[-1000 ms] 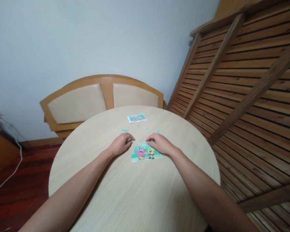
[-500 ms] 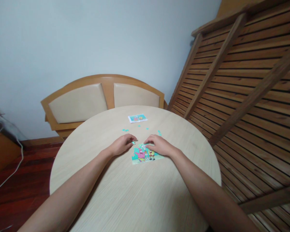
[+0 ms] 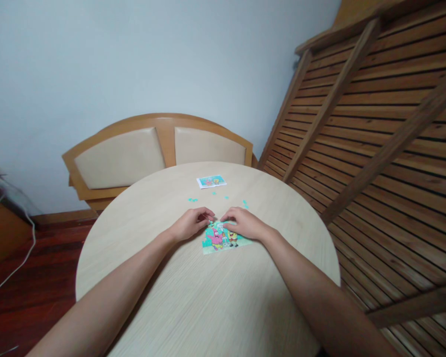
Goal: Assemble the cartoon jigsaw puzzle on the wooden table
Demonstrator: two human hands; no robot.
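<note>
A partly assembled jigsaw puzzle with a pink starfish figure and a yellow sponge figure lies flat on the round table. My left hand is at its upper left edge, thumb and fingers closed on a small puzzle piece that the fingers partly cover. Over the upper right part of the puzzle rests my right hand, thumb apart from the curved fingers, fingertips by the top edge. It covers that corner.
Several loose turquoise pieces lie scattered beyond the hands. Farther back is a picture card with the same figures. A padded headboard stands behind the table; a slatted wooden frame leans at the right.
My left hand has moved slightly right and brought the puzzle piece from beside the puzzle to its upper left edge. My right hand has stayed nearly still.
</note>
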